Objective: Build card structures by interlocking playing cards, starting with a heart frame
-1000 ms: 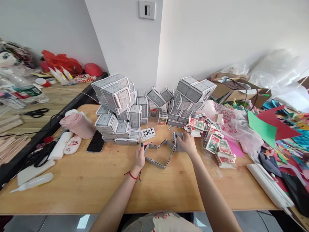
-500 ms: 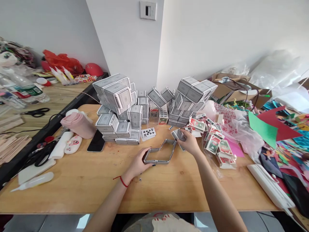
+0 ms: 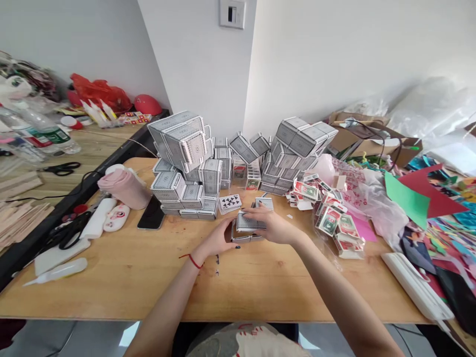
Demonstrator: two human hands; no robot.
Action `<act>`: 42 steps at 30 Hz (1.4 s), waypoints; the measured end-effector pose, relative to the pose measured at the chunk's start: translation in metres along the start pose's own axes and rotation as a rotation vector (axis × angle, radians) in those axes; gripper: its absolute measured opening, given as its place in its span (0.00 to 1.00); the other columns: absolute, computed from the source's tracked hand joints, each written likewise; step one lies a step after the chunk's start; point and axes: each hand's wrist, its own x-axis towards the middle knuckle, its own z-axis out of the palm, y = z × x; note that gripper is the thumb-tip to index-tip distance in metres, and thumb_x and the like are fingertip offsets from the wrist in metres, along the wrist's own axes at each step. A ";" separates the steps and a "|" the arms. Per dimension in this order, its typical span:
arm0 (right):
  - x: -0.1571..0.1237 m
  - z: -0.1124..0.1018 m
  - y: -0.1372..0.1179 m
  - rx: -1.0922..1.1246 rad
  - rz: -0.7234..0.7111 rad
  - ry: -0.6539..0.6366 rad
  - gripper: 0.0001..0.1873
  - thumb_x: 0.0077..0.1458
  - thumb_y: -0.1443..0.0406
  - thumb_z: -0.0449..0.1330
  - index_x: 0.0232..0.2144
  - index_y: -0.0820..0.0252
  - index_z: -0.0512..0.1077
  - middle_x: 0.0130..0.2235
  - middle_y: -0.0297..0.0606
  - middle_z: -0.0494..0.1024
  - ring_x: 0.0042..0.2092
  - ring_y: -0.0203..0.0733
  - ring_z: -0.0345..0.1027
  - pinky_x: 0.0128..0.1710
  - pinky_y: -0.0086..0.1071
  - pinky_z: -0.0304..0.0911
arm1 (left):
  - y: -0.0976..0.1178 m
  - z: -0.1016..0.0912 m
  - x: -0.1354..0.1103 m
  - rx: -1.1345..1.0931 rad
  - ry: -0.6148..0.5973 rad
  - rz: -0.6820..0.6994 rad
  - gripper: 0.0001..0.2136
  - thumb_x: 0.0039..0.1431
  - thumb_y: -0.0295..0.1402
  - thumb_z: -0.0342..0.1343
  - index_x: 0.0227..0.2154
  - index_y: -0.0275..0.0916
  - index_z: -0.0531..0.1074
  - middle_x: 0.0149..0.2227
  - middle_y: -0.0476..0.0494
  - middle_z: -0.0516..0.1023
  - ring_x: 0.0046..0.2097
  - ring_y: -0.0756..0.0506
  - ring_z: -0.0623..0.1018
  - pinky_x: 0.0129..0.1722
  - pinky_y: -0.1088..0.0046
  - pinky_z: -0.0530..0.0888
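Observation:
A small box form made of grey patterned playing cards (image 3: 246, 224) sits on the wooden table (image 3: 134, 277) in front of me. My left hand (image 3: 217, 240) curls round its left side, fingers closed on it. My right hand (image 3: 273, 225) lies over its top right, pressing a card onto the form. Behind it rise piles of finished card cubes (image 3: 184, 148) and a second pile of card cubes (image 3: 297, 141). A loose face-up club card (image 3: 229, 202) lies just behind my hands.
A black phone (image 3: 150, 213), a pink cup on its side (image 3: 122, 186) and scissors (image 3: 69, 233) lie at the left. Red card boxes (image 3: 332, 218), a plastic bag and coloured paper (image 3: 405, 198) crowd the right. A glue bottle (image 3: 55, 271) lies near the front left edge.
The open ring of cards has been folded together into a compact box. My right hand moved left from the ring's far corner and now covers the top. My left hand stayed on the left side.

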 end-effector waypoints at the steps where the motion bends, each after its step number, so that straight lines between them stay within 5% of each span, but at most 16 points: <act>1: 0.002 0.003 0.001 0.000 -0.009 -0.022 0.30 0.45 0.73 0.58 0.52 0.55 0.63 0.56 0.42 0.64 0.57 0.48 0.56 0.60 0.51 0.36 | -0.003 -0.001 -0.001 -0.001 -0.011 -0.016 0.39 0.37 0.31 0.65 0.55 0.40 0.55 0.55 0.37 0.63 0.55 0.39 0.66 0.54 0.58 0.63; 10: 0.011 0.012 -0.002 -0.028 -0.032 -0.117 0.32 0.41 0.78 0.57 0.51 0.57 0.65 0.56 0.43 0.63 0.58 0.50 0.54 0.59 0.52 0.37 | -0.013 0.002 -0.004 -0.005 0.047 -0.070 0.37 0.36 0.33 0.66 0.53 0.39 0.59 0.51 0.37 0.67 0.52 0.38 0.68 0.52 0.57 0.64; 15: 0.009 0.014 -0.002 -0.019 -0.055 -0.081 0.32 0.41 0.77 0.57 0.51 0.57 0.65 0.55 0.44 0.64 0.56 0.49 0.56 0.59 0.52 0.39 | -0.001 -0.003 -0.001 -0.083 0.036 0.013 0.40 0.35 0.36 0.66 0.54 0.40 0.57 0.56 0.35 0.61 0.57 0.37 0.62 0.56 0.56 0.59; 19: 0.005 0.007 -0.005 -0.036 -0.075 -0.005 0.30 0.44 0.75 0.58 0.51 0.56 0.64 0.56 0.43 0.64 0.56 0.49 0.56 0.58 0.52 0.43 | 0.020 -0.011 0.005 -0.095 0.086 0.073 0.27 0.45 0.37 0.61 0.50 0.40 0.64 0.57 0.36 0.59 0.60 0.39 0.57 0.58 0.58 0.55; 22: 0.003 -0.001 -0.011 -0.039 -0.101 0.069 0.29 0.47 0.73 0.57 0.53 0.55 0.62 0.56 0.42 0.63 0.57 0.48 0.55 0.59 0.51 0.43 | 0.037 -0.015 0.013 -0.189 0.131 0.061 0.20 0.45 0.37 0.61 0.42 0.38 0.70 0.53 0.37 0.65 0.56 0.40 0.64 0.56 0.60 0.59; 28: 0.002 0.001 -0.017 -0.030 -0.020 0.427 0.33 0.51 0.70 0.55 0.58 0.54 0.52 0.59 0.41 0.58 0.60 0.44 0.50 0.59 0.44 0.47 | 0.052 -0.010 0.027 -0.609 0.178 -0.130 0.13 0.47 0.37 0.59 0.32 0.35 0.68 0.30 0.46 0.74 0.32 0.49 0.74 0.35 0.72 0.72; 34: -0.013 0.024 -0.003 0.206 0.452 1.044 0.51 0.40 0.58 0.65 0.60 0.61 0.44 0.62 0.49 0.48 0.62 0.53 0.39 0.59 0.51 0.40 | 0.055 -0.004 0.022 -0.774 0.363 -0.229 0.14 0.46 0.37 0.60 0.34 0.35 0.65 0.32 0.47 0.74 0.33 0.48 0.75 0.29 0.72 0.76; 36: -0.020 0.032 0.000 0.540 0.477 1.008 0.46 0.41 0.56 0.64 0.58 0.59 0.49 0.59 0.49 0.56 0.59 0.52 0.50 0.56 0.49 0.50 | 0.057 -0.002 0.018 -0.812 0.393 -0.232 0.16 0.46 0.37 0.59 0.38 0.36 0.65 0.37 0.44 0.74 0.36 0.47 0.75 0.30 0.71 0.77; 38: -0.024 0.038 -0.001 0.823 0.454 0.817 0.34 0.42 0.56 0.63 0.51 0.60 0.61 0.51 0.49 0.69 0.51 0.51 0.64 0.51 0.46 0.59 | 0.060 0.001 0.015 -0.836 0.369 -0.241 0.17 0.46 0.36 0.59 0.39 0.37 0.64 0.39 0.44 0.74 0.37 0.47 0.76 0.31 0.70 0.77; 42: -0.027 0.043 -0.003 0.946 0.437 0.720 0.19 0.41 0.57 0.64 0.36 0.61 0.71 0.39 0.43 0.78 0.41 0.48 0.71 0.43 0.41 0.65 | 0.064 0.005 0.012 -0.824 0.295 -0.253 0.17 0.46 0.35 0.59 0.39 0.37 0.64 0.39 0.45 0.74 0.37 0.46 0.76 0.31 0.69 0.77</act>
